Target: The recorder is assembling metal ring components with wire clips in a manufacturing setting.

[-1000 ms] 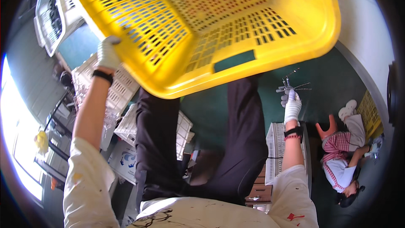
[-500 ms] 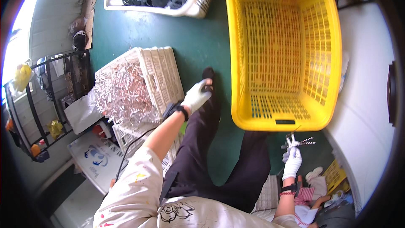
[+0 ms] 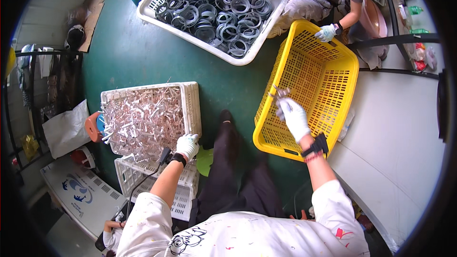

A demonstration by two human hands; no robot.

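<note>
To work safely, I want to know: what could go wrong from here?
The metal strips heaped at the white crate's edge might spill if bumped. The small metal pieces in the right hand could slip out. The yellow basket may shift if the co-worker's hand on its rim pulls.

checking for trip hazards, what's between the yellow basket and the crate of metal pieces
In the head view, green floor and the person's dark-trousered leg lie between the yellow basket and the crate.

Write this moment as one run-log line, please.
left hand: at corner of white crate | right hand: holding small metal pieces over yellow basket | co-worker's hand: at basket's rim
</note>
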